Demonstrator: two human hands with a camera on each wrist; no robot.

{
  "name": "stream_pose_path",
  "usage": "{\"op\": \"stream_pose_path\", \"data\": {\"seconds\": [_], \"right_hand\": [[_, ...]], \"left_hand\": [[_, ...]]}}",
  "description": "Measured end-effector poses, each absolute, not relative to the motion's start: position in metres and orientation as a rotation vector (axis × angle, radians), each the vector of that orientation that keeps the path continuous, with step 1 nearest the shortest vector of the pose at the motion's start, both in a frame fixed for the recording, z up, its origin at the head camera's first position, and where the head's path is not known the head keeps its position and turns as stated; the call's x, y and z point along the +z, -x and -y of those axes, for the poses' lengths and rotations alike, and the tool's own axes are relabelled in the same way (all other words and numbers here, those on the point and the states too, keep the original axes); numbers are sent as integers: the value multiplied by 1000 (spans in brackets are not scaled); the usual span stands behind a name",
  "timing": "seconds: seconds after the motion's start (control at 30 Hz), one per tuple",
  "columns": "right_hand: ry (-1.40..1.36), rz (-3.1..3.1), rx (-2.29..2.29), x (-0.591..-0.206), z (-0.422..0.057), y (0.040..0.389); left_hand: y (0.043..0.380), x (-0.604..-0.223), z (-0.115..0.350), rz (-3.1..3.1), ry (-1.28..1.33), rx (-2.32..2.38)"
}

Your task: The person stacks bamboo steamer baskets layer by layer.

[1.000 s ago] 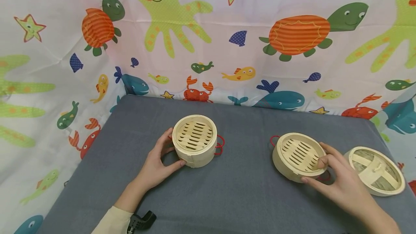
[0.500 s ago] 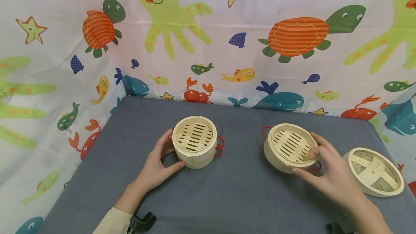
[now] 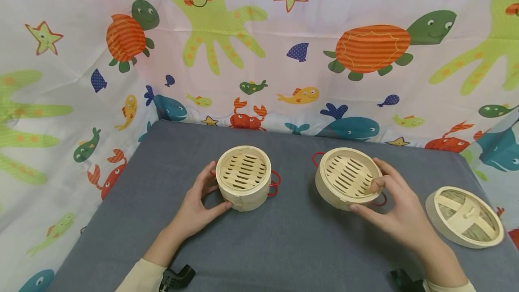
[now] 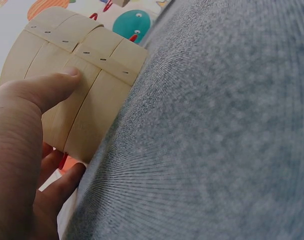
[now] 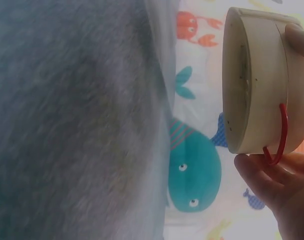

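A small round bamboo steamer [image 3: 244,193] of two stacked tiers stands upright on the grey cloth, red handles at its sides. My left hand [image 3: 192,213] grips its left side, thumb at the front and fingers behind; the thumb lies against the wall in the left wrist view. Another bamboo steamer basket [image 3: 344,179], slatted inside, is held above the cloth by my right hand [image 3: 399,213], slightly tilted. Thumb and fingers span its right side, one finger on the rim. The right wrist view shows its underside and a red handle [image 5: 283,132].
At the right edge of the grey table [image 3: 292,242] lies a round bamboo lid [image 3: 466,217] with a crossed strip on top. A printed sea-animal curtain [image 3: 284,66] hangs behind the table and down its left side.
My right hand has carried its steamer basket to the left and a little farther back, away from the lid. The left hand and the stacked steamer stay in place.
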State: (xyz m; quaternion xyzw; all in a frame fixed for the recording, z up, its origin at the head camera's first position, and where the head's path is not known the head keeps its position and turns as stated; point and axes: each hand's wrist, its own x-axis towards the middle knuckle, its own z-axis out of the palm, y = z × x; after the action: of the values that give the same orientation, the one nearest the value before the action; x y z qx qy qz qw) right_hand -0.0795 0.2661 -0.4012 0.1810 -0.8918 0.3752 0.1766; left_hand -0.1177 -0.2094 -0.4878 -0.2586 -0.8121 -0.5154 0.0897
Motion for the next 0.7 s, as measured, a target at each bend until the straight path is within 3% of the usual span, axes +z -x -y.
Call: {"op": "stream_pose_path", "data": {"seconds": [0.7], "right_hand": [[-655, 2444, 1086, -382, -220, 97]], "left_hand": [[113, -483, 208, 2418, 715, -1586]]}}
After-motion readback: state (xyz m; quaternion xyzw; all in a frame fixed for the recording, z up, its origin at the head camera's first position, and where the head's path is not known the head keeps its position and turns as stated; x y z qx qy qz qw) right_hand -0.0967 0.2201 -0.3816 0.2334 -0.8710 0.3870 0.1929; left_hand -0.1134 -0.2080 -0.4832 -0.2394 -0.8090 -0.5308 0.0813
